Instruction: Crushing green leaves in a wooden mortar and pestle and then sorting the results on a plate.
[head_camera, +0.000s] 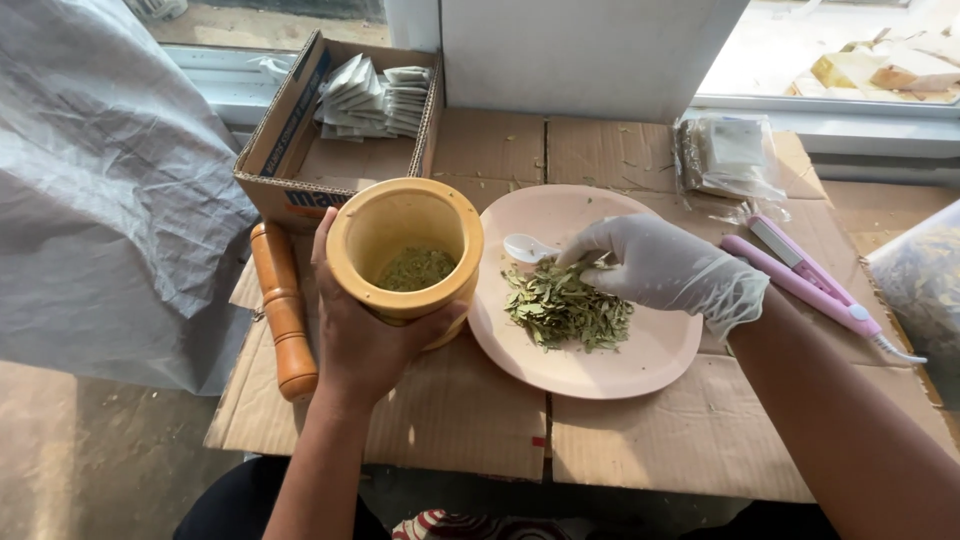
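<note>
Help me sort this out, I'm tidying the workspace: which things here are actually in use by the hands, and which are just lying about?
In use:
left hand holding the wooden mortar
gloved right hand on the dried leaves
pink plate
white spoon

Lying about:
wooden pestle
cardboard box of small sachets
pink sealer tool
plastic bag

A wooden pestle (283, 308) lies at nine o'clock on the cardboard sheet (640, 440). A cardboard box (300, 150) of paper sachets (375, 97) sits at eleven o'clock. A plastic packet (728, 155) rests at one o'clock, a pink sealer (800, 280) at three.
</note>
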